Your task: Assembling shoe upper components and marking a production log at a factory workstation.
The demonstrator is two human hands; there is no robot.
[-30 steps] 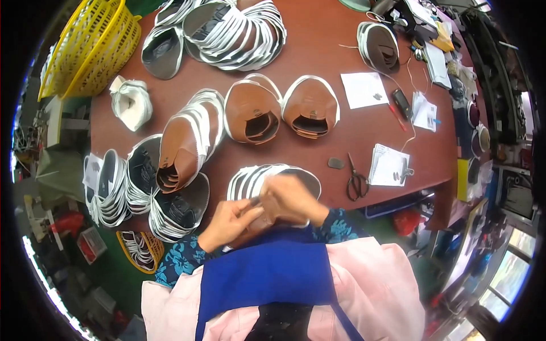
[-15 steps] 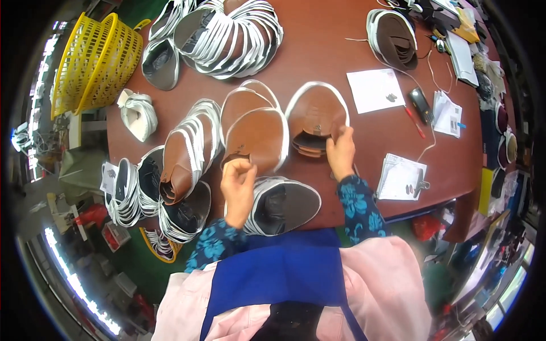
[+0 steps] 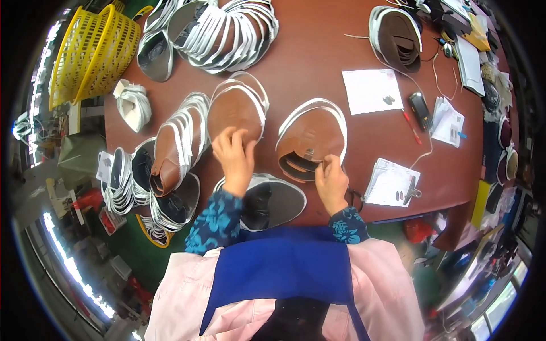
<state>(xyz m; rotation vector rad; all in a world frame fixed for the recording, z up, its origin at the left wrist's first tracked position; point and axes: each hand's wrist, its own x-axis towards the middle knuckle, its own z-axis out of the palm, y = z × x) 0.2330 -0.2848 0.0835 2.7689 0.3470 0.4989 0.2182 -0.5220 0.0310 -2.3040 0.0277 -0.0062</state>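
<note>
Brown leather shoe uppers with white edging lie on the table in front of me. On the left pile, an upper (image 3: 233, 111) has my left hand (image 3: 234, 156) over its near end. That hand's fingers are bent and apart, and they hide the upper's opening. To the right, a small stack of brown uppers (image 3: 313, 133) shows two white rims and a dark opening facing me. My right hand (image 3: 331, 183) pinches the stack's near right edge between thumb and fingers. Between my forearms lies a dark grey upper (image 3: 278, 202) with a black lining, near the table edge.
Overlapping uppers (image 3: 182, 136) stand left, with a larger fanned stack (image 3: 233, 40) behind. A yellow basket (image 3: 108, 57) stands far left, beside a white bundle (image 3: 133, 105). Right are paper sheets (image 3: 372, 91), a red pen (image 3: 412, 126), a black handheld device (image 3: 420, 111) and clipped papers (image 3: 391, 182).
An upper from the left pile now lies on the right stack, which shows a second rim. My left hand has opened over the left pile. The right hand has moved slightly left and nearer.
</note>
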